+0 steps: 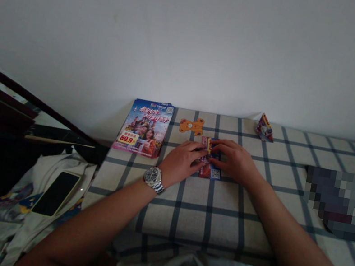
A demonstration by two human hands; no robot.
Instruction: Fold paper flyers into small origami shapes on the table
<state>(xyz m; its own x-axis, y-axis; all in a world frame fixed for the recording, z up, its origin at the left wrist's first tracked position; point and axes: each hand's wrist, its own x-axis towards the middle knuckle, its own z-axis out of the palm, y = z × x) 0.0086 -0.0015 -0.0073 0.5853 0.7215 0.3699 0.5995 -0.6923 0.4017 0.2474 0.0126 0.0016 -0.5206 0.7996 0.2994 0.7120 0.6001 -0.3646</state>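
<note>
A small folded flyer, printed in red and blue with a QR code, lies flat on the checked tablecloth. My left hand, with a metal watch on the wrist, grips its left side with bent fingers. From the right, my right hand holds the flyer's upper part between thumb and fingers. Parts of the paper are hidden under both hands. Just beyond them is a flat brown bear figure. To the left lies a stack of colourful flyers.
A folded paper triangle stands near the wall at the back right. Farther right lies a dark, pixelated object. Below the table's left edge, a phone rests on pale cloth or bags. A white wall borders the table's back.
</note>
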